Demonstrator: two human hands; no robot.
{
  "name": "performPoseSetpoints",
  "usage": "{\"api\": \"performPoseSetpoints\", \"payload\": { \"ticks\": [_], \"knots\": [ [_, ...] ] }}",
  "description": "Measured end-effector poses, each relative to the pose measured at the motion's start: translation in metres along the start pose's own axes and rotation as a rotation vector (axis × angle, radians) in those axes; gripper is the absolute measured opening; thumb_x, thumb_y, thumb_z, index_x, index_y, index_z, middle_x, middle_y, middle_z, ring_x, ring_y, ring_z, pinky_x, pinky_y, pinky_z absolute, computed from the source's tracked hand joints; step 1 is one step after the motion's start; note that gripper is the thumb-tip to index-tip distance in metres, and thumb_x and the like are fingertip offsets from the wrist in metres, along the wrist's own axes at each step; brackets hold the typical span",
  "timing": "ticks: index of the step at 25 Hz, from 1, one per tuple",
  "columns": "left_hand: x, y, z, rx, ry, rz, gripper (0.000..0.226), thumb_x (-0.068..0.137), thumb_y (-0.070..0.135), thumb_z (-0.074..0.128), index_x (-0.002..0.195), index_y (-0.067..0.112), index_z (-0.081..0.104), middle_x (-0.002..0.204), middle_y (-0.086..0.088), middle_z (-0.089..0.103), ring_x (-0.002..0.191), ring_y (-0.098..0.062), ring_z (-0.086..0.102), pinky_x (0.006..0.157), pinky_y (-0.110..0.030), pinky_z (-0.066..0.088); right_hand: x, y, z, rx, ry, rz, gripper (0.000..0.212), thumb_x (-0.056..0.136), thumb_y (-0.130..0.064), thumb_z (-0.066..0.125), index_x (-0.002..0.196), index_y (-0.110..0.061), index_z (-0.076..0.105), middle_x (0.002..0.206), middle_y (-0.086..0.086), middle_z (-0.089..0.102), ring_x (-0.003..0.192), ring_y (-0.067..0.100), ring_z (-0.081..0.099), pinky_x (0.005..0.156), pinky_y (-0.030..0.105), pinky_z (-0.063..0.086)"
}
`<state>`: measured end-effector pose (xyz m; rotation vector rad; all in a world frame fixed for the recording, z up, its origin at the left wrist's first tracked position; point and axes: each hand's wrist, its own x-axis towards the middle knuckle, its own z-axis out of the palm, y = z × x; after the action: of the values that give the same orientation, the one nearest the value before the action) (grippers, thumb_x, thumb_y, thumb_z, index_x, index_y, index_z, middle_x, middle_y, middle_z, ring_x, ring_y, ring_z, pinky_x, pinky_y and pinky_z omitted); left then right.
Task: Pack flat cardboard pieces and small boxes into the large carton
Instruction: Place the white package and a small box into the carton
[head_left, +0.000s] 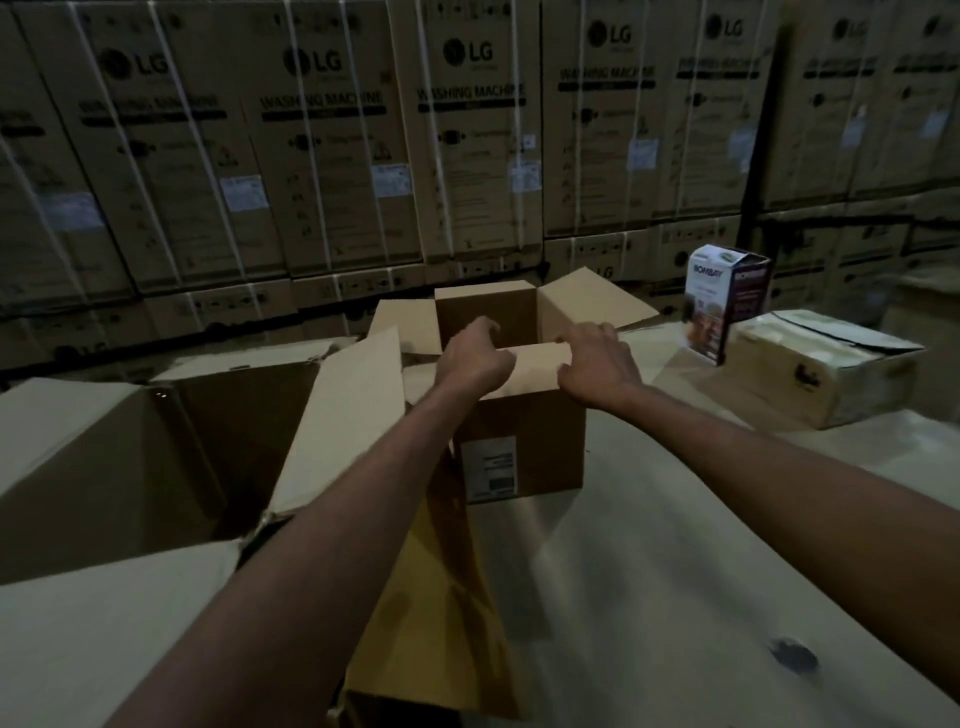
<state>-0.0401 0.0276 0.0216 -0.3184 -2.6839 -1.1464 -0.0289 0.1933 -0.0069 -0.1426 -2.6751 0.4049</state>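
Observation:
A small brown box (524, 447) stands on the floor ahead of me, its flaps open and a white label on its near side. My left hand (470, 358) and my right hand (597, 366) both grip its near flap (537, 358), one at each end. The large carton (130, 457) lies open on the left, dark inside, its flaps spread out. A flat cardboard piece (441, 597) leans between the carton and the small box, partly under my left arm.
A white and dark printed box (724, 304) stands at the right next to a pale low carton (826, 369). Stacked washing machine cartons (467, 130) form a wall across the back. Pale floor (701, 571) stretches at the lower right.

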Motion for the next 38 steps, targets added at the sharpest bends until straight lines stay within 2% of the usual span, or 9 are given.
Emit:
{"api": "performPoseSetpoints", "payload": {
  "ticks": [5, 13, 17, 20, 24, 27, 30, 35, 38],
  "knots": [
    [0.047, -0.026, 0.023, 0.236, 0.051, -0.049, 0.062, 0.091, 0.033, 0.07, 0.147, 0.025, 0.044, 0.144, -0.006, 0.051, 0.133, -0.029, 0.045, 0.11, -0.046, 0.04, 0.032, 0.039, 0.007, -0.125, -0.07, -0.107, 0.076, 0.09, -0.05, 0.07, 0.154, -0.025, 0.038, 0.16, 0.009, 0.034, 0.148, 0.03, 0.026, 0.117, 0.049, 0.026],
    [0.103, -0.042, 0.055, 0.372, -0.019, -0.312, 0.08, 0.097, 0.061, 0.049, 0.16, 0.023, 0.017, 0.168, -0.018, 0.003, 0.154, -0.04, -0.003, 0.123, -0.053, 0.004, 0.123, 0.086, 0.036, -0.059, -0.361, -0.058, 0.123, 0.068, -0.082, 0.071, 0.162, -0.039, 0.006, 0.17, 0.018, -0.004, 0.156, 0.038, -0.003, 0.124, 0.054, 0.006],
    [0.14, -0.064, 0.071, 0.408, 0.04, -0.371, 0.078, 0.098, 0.068, 0.034, 0.16, 0.022, 0.02, 0.165, -0.021, 0.014, 0.152, -0.042, 0.005, 0.12, -0.057, 0.011, 0.146, 0.116, 0.067, 0.045, -0.452, -0.051, 0.121, 0.056, -0.085, 0.076, 0.156, -0.034, 0.031, 0.16, 0.016, 0.025, 0.145, 0.038, 0.031, 0.117, 0.053, 0.034],
    [0.155, -0.066, 0.076, 0.584, 0.154, -0.333, 0.067, 0.1, 0.057, 0.043, 0.153, 0.018, 0.03, 0.147, -0.024, 0.045, 0.137, -0.044, 0.038, 0.105, -0.053, 0.035, 0.152, 0.125, 0.077, 0.131, -0.45, -0.051, 0.099, 0.059, -0.085, 0.074, 0.134, -0.027, 0.05, 0.134, 0.005, 0.047, 0.115, 0.024, 0.051, 0.092, 0.041, 0.051],
    [0.162, -0.058, 0.071, 0.724, 0.188, -0.231, 0.038, 0.099, 0.038, 0.052, 0.121, 0.008, 0.058, 0.112, -0.018, 0.065, 0.111, -0.037, 0.052, 0.073, -0.038, 0.039, 0.156, 0.121, 0.072, 0.172, -0.364, -0.005, 0.083, 0.093, -0.082, 0.026, 0.125, -0.017, 0.065, 0.115, 0.009, 0.064, 0.1, 0.027, 0.06, 0.085, 0.039, 0.05],
    [0.16, -0.051, 0.078, 0.592, 0.251, -0.286, 0.033, 0.096, 0.031, 0.055, 0.122, 0.011, 0.06, 0.121, -0.016, 0.063, 0.115, -0.036, 0.052, 0.08, -0.042, 0.045, 0.155, 0.124, 0.077, 0.203, -0.261, 0.049, 0.054, 0.107, -0.052, 0.029, 0.118, -0.017, 0.067, 0.098, 0.005, 0.064, 0.089, 0.023, 0.06, 0.081, 0.039, 0.052],
    [0.146, -0.04, 0.101, 0.274, 0.562, -0.365, 0.048, 0.089, 0.024, 0.07, 0.13, 0.014, 0.05, 0.14, -0.015, 0.042, 0.129, -0.034, 0.042, 0.104, -0.045, 0.04, 0.159, 0.127, 0.08, 0.334, -0.153, 0.182, 0.034, 0.098, -0.046, 0.049, 0.123, -0.024, 0.052, 0.127, 0.007, 0.056, 0.114, 0.029, 0.055, 0.098, 0.05, 0.048],
    [0.129, -0.032, 0.106, -0.247, 0.717, -0.693, 0.092, 0.082, 0.025, 0.08, 0.152, 0.004, 0.025, 0.16, -0.018, 0.024, 0.149, -0.036, 0.022, 0.118, -0.048, 0.023, 0.155, 0.14, 0.082, 0.692, 0.153, 0.862, 0.12, 0.059, -0.046, 0.092, 0.149, -0.012, 0.021, 0.163, 0.021, 0.019, 0.148, 0.041, 0.022, 0.116, 0.058, 0.031],
    [0.137, -0.045, 0.09, -0.471, 0.592, -0.844, 0.107, 0.082, 0.034, 0.082, 0.157, 0.003, 0.013, 0.161, -0.02, 0.024, 0.148, -0.038, 0.025, 0.119, -0.049, 0.027, 0.146, 0.142, 0.094, 1.268, 0.018, 1.048, 0.1, 0.062, -0.04, 0.095, 0.137, -0.007, 0.039, 0.135, 0.013, 0.052, 0.124, 0.033, 0.05, 0.107, 0.05, 0.046]
  ]
}}
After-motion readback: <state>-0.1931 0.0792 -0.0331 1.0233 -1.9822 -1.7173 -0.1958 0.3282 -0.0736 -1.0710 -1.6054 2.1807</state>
